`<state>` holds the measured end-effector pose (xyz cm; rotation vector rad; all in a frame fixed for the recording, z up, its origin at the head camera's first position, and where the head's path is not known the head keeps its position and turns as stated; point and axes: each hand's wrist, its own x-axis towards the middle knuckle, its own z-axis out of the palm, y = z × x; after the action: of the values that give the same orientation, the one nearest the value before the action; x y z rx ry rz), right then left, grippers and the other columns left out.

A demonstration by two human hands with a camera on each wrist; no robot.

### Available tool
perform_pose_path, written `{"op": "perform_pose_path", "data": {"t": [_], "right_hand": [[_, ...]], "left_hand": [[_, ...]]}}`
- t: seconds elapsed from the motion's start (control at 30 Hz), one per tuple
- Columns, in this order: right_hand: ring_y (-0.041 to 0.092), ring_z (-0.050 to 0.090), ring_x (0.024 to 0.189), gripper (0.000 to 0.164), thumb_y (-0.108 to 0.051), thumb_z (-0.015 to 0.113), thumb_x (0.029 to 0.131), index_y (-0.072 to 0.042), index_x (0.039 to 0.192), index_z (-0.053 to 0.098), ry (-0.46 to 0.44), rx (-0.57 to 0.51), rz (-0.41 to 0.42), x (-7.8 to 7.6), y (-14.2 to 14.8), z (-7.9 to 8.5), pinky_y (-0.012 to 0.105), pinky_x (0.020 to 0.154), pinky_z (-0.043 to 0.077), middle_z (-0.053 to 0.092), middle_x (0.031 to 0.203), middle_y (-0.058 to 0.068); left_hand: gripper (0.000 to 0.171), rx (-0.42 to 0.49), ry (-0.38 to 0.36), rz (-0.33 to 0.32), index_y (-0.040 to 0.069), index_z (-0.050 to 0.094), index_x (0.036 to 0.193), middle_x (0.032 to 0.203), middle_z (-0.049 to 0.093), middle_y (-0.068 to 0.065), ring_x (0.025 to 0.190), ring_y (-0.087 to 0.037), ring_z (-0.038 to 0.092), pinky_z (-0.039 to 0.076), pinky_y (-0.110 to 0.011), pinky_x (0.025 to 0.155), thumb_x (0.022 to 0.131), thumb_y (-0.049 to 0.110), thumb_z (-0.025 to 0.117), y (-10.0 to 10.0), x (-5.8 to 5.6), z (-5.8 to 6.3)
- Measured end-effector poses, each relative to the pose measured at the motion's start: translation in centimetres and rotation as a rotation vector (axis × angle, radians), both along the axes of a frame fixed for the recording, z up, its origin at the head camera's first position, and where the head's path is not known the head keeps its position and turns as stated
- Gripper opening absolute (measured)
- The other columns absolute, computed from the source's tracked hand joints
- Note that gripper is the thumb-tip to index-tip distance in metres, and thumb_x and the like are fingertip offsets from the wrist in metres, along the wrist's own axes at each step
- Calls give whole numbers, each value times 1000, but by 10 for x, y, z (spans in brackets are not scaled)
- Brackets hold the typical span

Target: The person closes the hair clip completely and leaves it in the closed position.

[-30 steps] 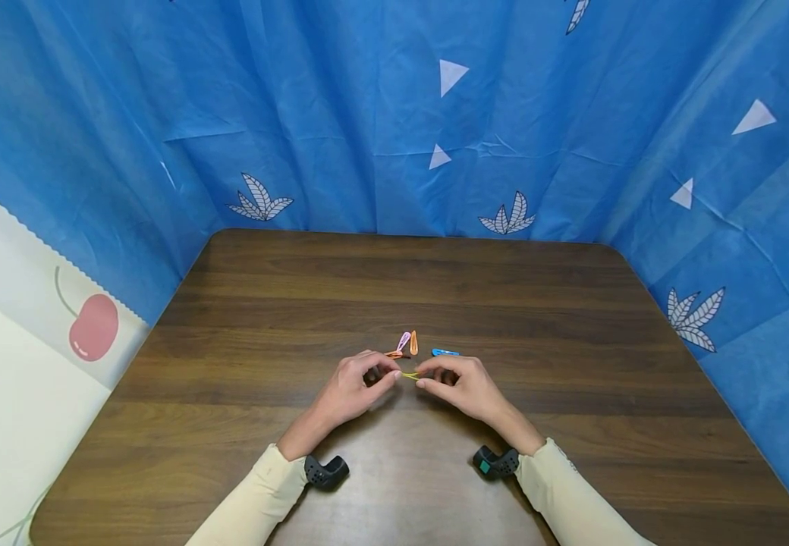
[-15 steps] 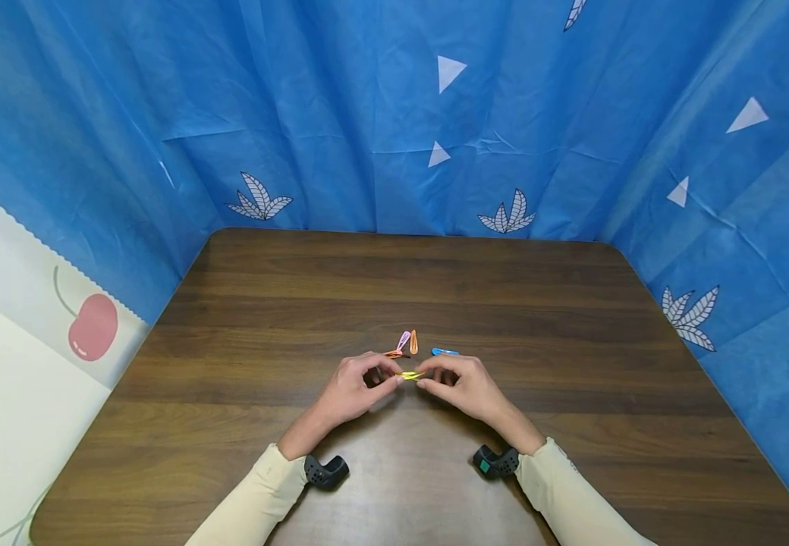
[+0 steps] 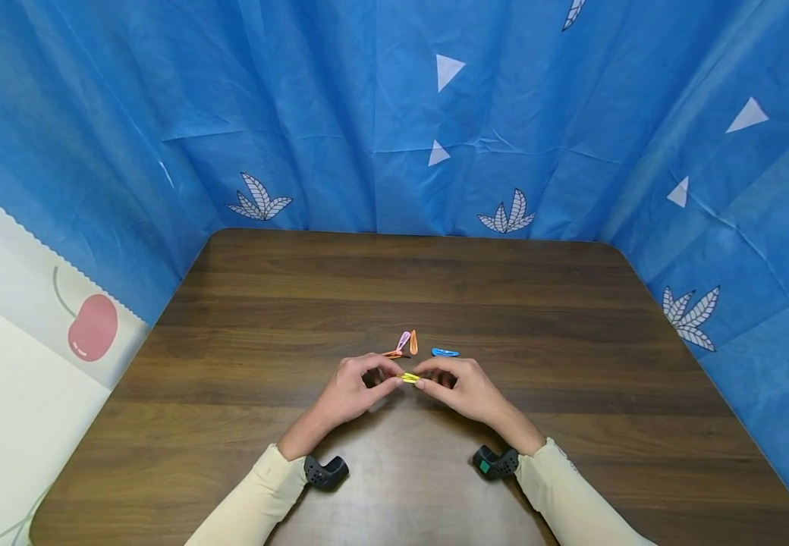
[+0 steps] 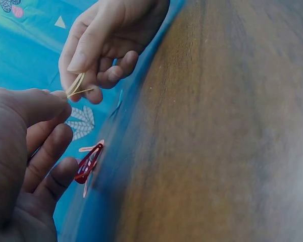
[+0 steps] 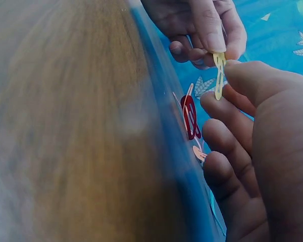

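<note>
A yellow snap hair clip (image 3: 410, 378) is held between both hands, above the table's middle. My left hand (image 3: 356, 387) pinches one end of it between thumb and index finger. At the other end, my right hand (image 3: 466, 388) has the thumb and index fingertip on the clip. Seen from the left wrist, the two layers of the yellow clip (image 4: 77, 84) stand apart, one toward the right thumb, one at the right index finger. The right wrist view shows the slotted face of the yellow clip (image 5: 219, 75). The remaining fingers of both hands curl loosely beneath.
Just beyond the hands lie a pink hair clip (image 3: 403, 340), an orange hair clip (image 3: 414, 343), another orange clip (image 3: 393, 354) and a blue hair clip (image 3: 445, 353). A red clip (image 5: 190, 118) shows in the wrist views. Blue curtains (image 3: 394, 114) surround the wooden table (image 3: 538, 303).
The yellow clip has turned, from a thin edge to more of its face showing in the head view. My right hand has shifted very slightly toward the left one; the other clips stay put.
</note>
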<state>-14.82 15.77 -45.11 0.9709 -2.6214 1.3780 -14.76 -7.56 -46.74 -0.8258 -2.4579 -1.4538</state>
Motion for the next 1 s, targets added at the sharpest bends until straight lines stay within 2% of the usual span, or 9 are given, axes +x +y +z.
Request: {"op": "perform_pose_path", "data": {"t": [0.2, 0.53, 0.8, 1.0], "right_hand": [[8, 55, 62, 15, -20, 71, 88, -22, 103, 71, -2, 11, 36, -11, 5, -21, 24, 54, 48, 64, 78, -9], [3, 56, 64, 10, -31, 68, 90, -29, 100, 71, 10, 7, 66, -13, 6, -19, 22, 56, 49, 63, 77, -14], [1, 57, 64, 7, -29, 70, 89, -27, 95, 71, 35, 0, 64, -13, 6, -20, 21, 57, 50, 65, 78, -15], [0, 58, 65, 7, -29, 70, 89, -27, 95, 72, 47, -3, 68, -12, 6, -19, 21, 58, 50, 66, 79, -15]], "left_hand": [[10, 1, 23, -27, 19, 72, 92, 78, 65, 11, 65, -2, 57, 49, -21, 58, 84, 15, 75, 0, 0, 0], [11, 4, 32, -38, 20, 71, 92, 77, 65, 11, 64, -3, 58, 49, -21, 58, 84, 14, 75, 0, -1, -1], [8, -10, 9, -76, 19, 71, 93, 75, 65, 10, 61, -4, 57, 50, -23, 56, 86, 18, 73, 0, -1, -2], [6, -45, -5, -78, 20, 73, 92, 73, 65, 11, 61, -1, 56, 49, -22, 55, 86, 19, 73, 0, -1, -2]]}}
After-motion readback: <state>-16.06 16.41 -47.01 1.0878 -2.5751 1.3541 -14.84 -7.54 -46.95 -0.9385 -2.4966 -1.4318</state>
